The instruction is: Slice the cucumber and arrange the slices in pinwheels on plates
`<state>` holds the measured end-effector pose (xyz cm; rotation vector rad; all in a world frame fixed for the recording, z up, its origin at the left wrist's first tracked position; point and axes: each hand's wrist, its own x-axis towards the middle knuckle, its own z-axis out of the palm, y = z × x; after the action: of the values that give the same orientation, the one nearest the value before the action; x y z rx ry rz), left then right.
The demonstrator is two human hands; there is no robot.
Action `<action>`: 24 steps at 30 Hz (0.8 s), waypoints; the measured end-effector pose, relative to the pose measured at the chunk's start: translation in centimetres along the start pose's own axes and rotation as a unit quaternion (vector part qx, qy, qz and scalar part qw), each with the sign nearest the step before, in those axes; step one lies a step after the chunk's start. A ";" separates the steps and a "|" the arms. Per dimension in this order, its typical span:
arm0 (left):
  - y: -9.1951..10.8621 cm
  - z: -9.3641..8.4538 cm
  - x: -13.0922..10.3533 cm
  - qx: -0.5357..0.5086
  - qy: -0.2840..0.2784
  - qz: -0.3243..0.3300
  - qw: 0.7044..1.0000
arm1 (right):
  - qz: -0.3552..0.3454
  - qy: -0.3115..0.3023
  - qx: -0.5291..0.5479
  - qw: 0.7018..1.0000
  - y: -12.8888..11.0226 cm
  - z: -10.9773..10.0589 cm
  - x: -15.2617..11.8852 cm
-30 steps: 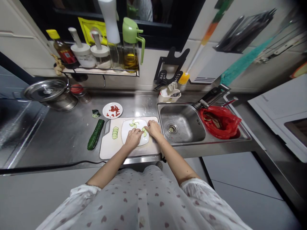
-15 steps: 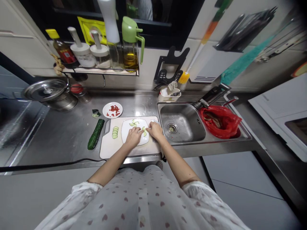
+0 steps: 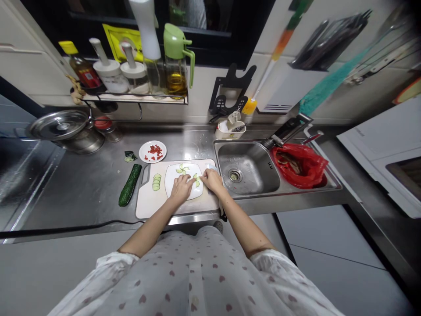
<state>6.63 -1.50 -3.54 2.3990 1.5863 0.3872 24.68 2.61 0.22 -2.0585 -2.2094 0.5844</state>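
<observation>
A white plate (image 3: 169, 179) lies on the cutting board (image 3: 144, 206), with cucumber slices (image 3: 182, 168) fanned at its top and more slices (image 3: 196, 180) at its right. My left hand (image 3: 181, 188) is over the plate's lower middle, fingers curled toward the right slices; whether it holds a piece is too small to tell. At the plate's right edge my right hand (image 3: 211, 179) has its fingers pressed together beside those slices, and what they grip is hidden. A short row of cucumber slices (image 3: 157, 182) lies on the board's left part.
Left of the board lies a cucumber (image 3: 130, 185). Behind it are cucumber scraps (image 3: 130, 156) and a plate of red pieces (image 3: 141, 153). A sink (image 3: 250, 169) is at the right, with a red bag (image 3: 309, 169) beyond. A lidded pot (image 3: 82, 139) stands at the far left.
The view has shifted slightly. My hands remain at the plate, with only small finger movements near the right slices.
</observation>
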 end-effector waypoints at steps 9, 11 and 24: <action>0.0 -0.1 -0.1 0.001 0.000 -0.009 1.000 | 0.014 0.011 0.040 0.999 0.4 0.3 0.0; -0.1 0.0 -0.1 0.002 0.003 -0.014 1.000 | 0.020 0.023 0.049 0.998 0.5 0.3 0.0; 0.0 0.2 0.1 -0.002 0.002 -0.017 1.000 | 0.009 0.004 0.020 1.000 0.3 0.2 -0.5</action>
<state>6.74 -1.46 -3.77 2.3663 1.6240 0.3878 24.97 2.11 0.00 -2.0613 -2.1586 0.6144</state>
